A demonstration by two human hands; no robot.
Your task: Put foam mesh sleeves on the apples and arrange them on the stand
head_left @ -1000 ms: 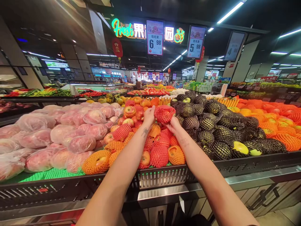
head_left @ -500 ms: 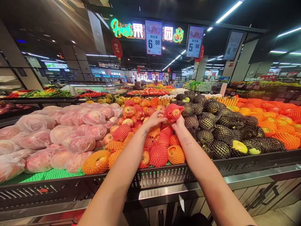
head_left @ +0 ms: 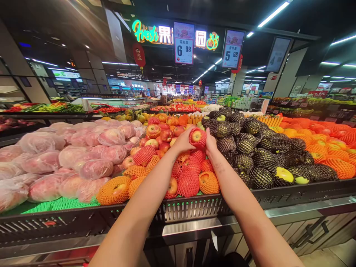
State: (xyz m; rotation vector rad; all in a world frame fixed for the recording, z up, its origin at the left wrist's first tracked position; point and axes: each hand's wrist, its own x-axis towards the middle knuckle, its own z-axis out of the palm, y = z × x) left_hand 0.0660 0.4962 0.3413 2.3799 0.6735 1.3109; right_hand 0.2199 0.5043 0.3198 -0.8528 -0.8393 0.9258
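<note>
A red-and-yellow apple [head_left: 197,136] in a red foam net sleeve is held up between my two hands, over the pile. My left hand [head_left: 184,142] is closed around its left side. Against the right side is my right hand [head_left: 211,145], cupped with the thumb up and most of its fingers hidden. The sleeve wraps the apple's sides, leaving its face towards me bare. Below lie more apples in red nets [head_left: 188,183] and orange nets [head_left: 208,182]. Several bare red apples [head_left: 167,135] sit just left of my left hand.
Bagged pink fruit [head_left: 96,168] is heaped on the left. Right of my hands are fruits in black nets [head_left: 261,157], and beyond them orange-netted fruit [head_left: 339,165]. A black slotted crate edge [head_left: 194,211] runs along the front. Price signs [head_left: 184,43] hang overhead.
The apple has moved slightly left and turned its bare face towards me. My left hand has gone from fingertips at the net to a grip around the apple's side.
</note>
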